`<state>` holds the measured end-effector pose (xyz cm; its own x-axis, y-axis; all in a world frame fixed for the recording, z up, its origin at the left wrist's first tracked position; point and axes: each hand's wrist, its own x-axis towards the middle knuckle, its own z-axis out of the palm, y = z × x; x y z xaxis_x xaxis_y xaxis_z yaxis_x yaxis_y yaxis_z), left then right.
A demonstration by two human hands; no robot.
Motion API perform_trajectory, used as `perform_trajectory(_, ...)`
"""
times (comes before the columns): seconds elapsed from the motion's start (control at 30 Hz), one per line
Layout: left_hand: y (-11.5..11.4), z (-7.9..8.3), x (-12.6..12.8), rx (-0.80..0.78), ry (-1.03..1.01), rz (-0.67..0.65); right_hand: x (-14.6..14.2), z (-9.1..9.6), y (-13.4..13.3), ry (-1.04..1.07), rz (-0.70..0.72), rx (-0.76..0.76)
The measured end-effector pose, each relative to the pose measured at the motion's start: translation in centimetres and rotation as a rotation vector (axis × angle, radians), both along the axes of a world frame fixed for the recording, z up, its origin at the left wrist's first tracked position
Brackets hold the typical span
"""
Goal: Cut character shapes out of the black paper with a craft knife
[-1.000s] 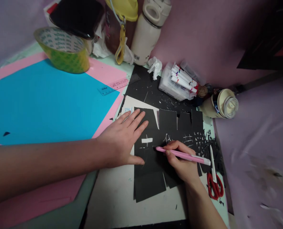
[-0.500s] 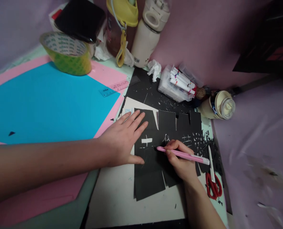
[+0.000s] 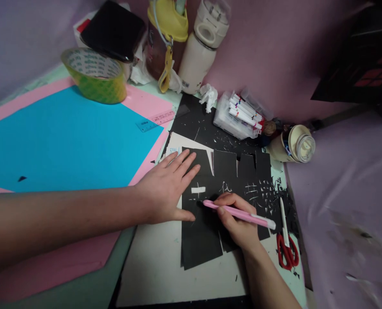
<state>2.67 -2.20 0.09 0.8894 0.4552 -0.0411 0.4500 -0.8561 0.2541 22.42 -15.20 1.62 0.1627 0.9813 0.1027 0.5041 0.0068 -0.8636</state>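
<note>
Left hand (image 3: 168,189): palm down, fingers and thumb spread, laid across the left edge of the black paper (image 3: 202,246). Right hand (image 3: 239,219): thumb and fingers pinching the pink pen-like tool (image 3: 245,215) near its front end, that end pointing toward the left hand. Contact between tip and paper cannot be confirmed.

The tool is judged light, stiff and smooth; the proper hold is the front of the barrel, behind the tip. The black paper, between and below both hands, has slits at its upper and lower edges and small cut openings. It is judged thin, very light and easily torn at the narrow bridges; hold by the broad uncut margin, pressed flat.

Beneath the hands: a white board (image 3: 152,266). Right of the right hand: black scraps (image 3: 292,210) and red-handled scissors (image 3: 285,236) on the counter (image 3: 277,171). Beyond the left fingertips: a clear ruler (image 3: 155,120). Left of that hand: a blue sheet (image 3: 81,146).
</note>
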Motion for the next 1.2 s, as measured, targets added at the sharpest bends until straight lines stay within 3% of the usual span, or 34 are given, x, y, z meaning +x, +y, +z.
perform_trajectory(0.17, 0.1, 0.3, 0.0, -0.018, 0.019, 0.000, -1.6, 0.5, 0.4, -0.044, 0.095, -0.002)
perform_trajectory(1.2, 0.1, 0.7, 0.2, -0.033, 0.076, -0.008, -1.9, 0.6, 0.8, -0.081, 0.089, -0.018)
